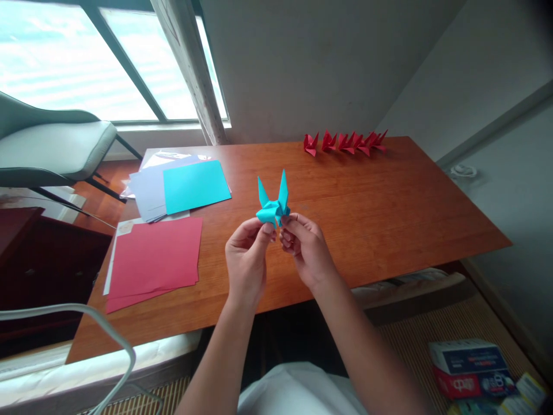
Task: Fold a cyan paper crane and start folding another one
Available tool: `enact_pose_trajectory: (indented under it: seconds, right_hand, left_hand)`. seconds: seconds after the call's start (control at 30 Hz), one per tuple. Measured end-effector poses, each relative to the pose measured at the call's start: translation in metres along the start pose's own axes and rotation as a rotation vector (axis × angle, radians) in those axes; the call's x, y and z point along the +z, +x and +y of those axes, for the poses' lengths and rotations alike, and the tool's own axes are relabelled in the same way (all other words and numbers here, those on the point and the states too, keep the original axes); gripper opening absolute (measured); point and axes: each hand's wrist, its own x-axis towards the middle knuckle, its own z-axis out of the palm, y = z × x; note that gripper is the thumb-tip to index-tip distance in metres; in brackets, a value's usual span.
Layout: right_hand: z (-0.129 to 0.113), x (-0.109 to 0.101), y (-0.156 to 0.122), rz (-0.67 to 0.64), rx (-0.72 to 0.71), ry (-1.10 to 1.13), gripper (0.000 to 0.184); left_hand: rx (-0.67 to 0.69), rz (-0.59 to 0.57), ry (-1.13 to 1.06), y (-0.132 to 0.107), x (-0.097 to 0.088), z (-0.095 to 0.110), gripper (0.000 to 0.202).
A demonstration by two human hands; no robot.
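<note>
Both hands pinch a turquoise folded paper figure (272, 211) above the middle of the wooden table. It looks like an origami crane, with two narrow points standing up and wider folds below. My left hand (249, 253) is closed on its lower left side, thumb on the near face. On the lower right, my right hand (305, 245) grips it between thumb and fingers, the other fingers curled in. The fingertips hide part of its underside.
Several red origami cranes (339, 143) stand in a row along the table's (371, 219) back edge. Red paper sheets (155, 256), a turquoise sheet (196, 185) and pale sheets (147, 187) lie at the left. A chair (56, 144) stands beyond, and a box (470, 369) sits at lower right.
</note>
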Motion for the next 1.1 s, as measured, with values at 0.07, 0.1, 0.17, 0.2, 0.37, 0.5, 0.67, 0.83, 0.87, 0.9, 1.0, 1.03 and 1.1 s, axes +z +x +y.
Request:
enact_pose_trajectory:
  seconds: [0.07, 0.1, 0.17, 0.2, 0.37, 0.5, 0.67, 0.83, 0.87, 0.9, 1.0, 1.03, 1.1]
  right_hand:
    - [0.002, 0.002, -0.003, -0.013, 0.008, 0.020, 0.025]
    - [0.002, 0.003, -0.004, -0.020, 0.011, 0.030, 0.026]
    - [0.003, 0.006, -0.007, -0.030, 0.014, 0.045, 0.028]
    - [0.004, 0.007, -0.007, -0.034, 0.011, 0.044, 0.029]
    - [0.003, 0.005, -0.008, -0.010, -0.092, -0.105, 0.030]
    - [0.000, -0.008, -0.008, -0.002, -0.363, -0.565, 0.029]
    - [-0.008, -0.038, -0.004, -0.111, -0.838, -1.404, 0.021]
    - [-0.021, -0.061, 0.003, -0.144, -1.035, -1.632, 0.020]
    - [-0.023, -0.063, 0.004, -0.129, -1.060, -1.640, 0.019]
    - [-0.025, -0.065, 0.004, -0.111, -1.082, -1.643, 0.019]
    - [-0.026, -0.065, 0.005, -0.043, -1.133, -1.636, 0.018]
    - [-0.025, -0.065, 0.005, -0.020, -1.141, -1.629, 0.017]
    - [-0.022, -0.064, 0.005, 0.021, -1.133, -1.608, 0.017]
  left_hand:
    - [0.056, -0.027, 0.068, -0.001, -0.002, 0.000, 0.016]
    - [0.091, -0.052, 0.097, -0.001, -0.002, 0.000, 0.013]
    - [0.179, -0.106, 0.140, -0.001, -0.003, 0.001, 0.007]
    - [0.227, -0.125, 0.160, -0.001, -0.004, 0.002, 0.006]
    - [0.259, -0.123, 0.230, 0.000, -0.011, 0.004, 0.005]
    - [0.022, -0.055, 0.163, 0.000, -0.019, 0.004, 0.014]
    - [-0.287, -0.122, 0.030, 0.011, -0.031, 0.012, 0.037]
    - [-0.378, -0.164, 0.044, 0.018, -0.041, 0.026, 0.054]
    - [-0.388, -0.178, 0.071, 0.017, -0.042, 0.028, 0.056]
    - [-0.396, -0.196, 0.096, 0.015, -0.042, 0.030, 0.055]
    - [-0.450, -0.262, 0.118, 0.008, -0.045, 0.032, 0.047]
    - [-0.481, -0.279, 0.114, 0.005, -0.046, 0.032, 0.042]
    - [-0.540, -0.300, 0.110, 0.001, -0.048, 0.031, 0.032]
